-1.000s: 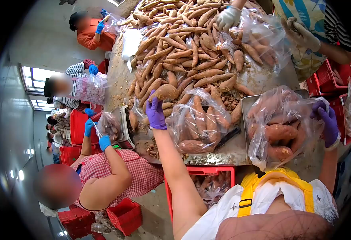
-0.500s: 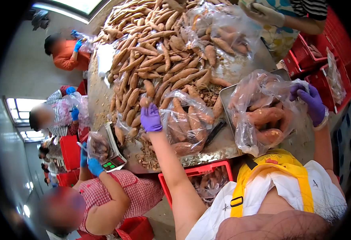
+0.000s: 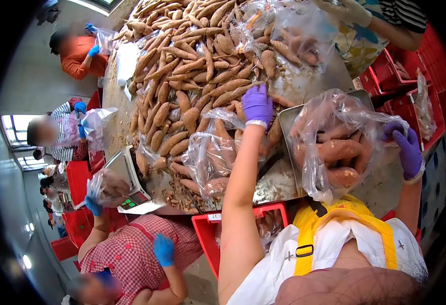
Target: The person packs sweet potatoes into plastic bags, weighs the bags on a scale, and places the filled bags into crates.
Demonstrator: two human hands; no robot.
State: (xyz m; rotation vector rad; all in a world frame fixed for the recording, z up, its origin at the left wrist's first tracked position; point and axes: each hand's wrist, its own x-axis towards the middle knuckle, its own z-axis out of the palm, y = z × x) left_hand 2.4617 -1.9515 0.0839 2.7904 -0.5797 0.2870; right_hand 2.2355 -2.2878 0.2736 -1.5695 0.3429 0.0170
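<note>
My left hand [image 3: 258, 105], in a purple glove, reaches into the near edge of the sweet potato pile [image 3: 197, 71]. Its fingers curl down over a sweet potato that the hand mostly hides. In a purple glove too, my right hand [image 3: 408, 150] pinches the gathered rim of a clear plastic bag [image 3: 312, 173]. Several large sweet potatoes [image 3: 339, 150] lie inside this bag, which rests on a metal tray [image 3: 287, 122]. Below my left hand, beside the forearm, another clear bag [image 3: 202, 152] lies on the table with sweet potatoes in it.
A red crate [image 3: 200, 223] with bagged sweet potatoes stands below the table edge. At left a co-worker's blue-gloved hand [image 3: 93, 203] holds a bag by a scale [image 3: 136, 195]. Across the table a person's gloved hand [image 3: 355, 12] is near another bag. Red crates [image 3: 395, 76] stand at right.
My left hand has moved right and away from me, from the pile's near left to beside the metal tray. My right hand keeps the bag rim. The co-worker's one hand has left the scale.
</note>
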